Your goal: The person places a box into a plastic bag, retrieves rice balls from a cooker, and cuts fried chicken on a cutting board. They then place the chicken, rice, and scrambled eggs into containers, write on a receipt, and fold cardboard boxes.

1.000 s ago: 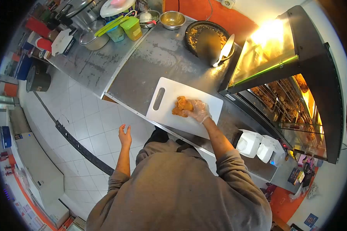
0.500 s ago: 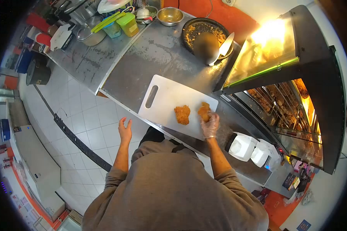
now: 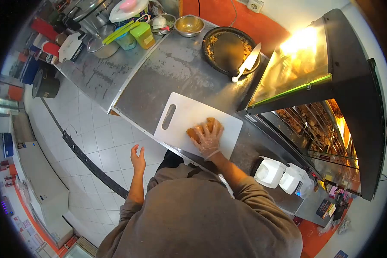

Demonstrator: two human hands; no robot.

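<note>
My right hand (image 3: 208, 141), in a clear plastic glove, rests with its fingers curved over breaded fried chicken pieces (image 3: 193, 134) and gathers them together. Orange-brown crust shows past the fingertips and at the side of the palm, while the rest is covered by the hand. Under the chicken lies a white cutting board (image 3: 187, 107) with a slot handle, set at an angle near the counter's front edge. My left hand (image 3: 137, 159) is bare and hangs in the air off the counter, holding nothing, its fingers loosely bent and apart.
Behind the board sits a dark stone mortar (image 3: 208, 47) with a white-handled knife (image 3: 250, 62) across its rim. A lit glass food warmer (image 3: 301, 60) stands on the right, near white containers (image 3: 268, 172). A metal bowl (image 3: 189, 26) and a green-lidded tub (image 3: 143, 36) are at the back.
My right hand has slid left across the board, bringing the right chicken piece up against the other. My left hand has dropped slightly.
</note>
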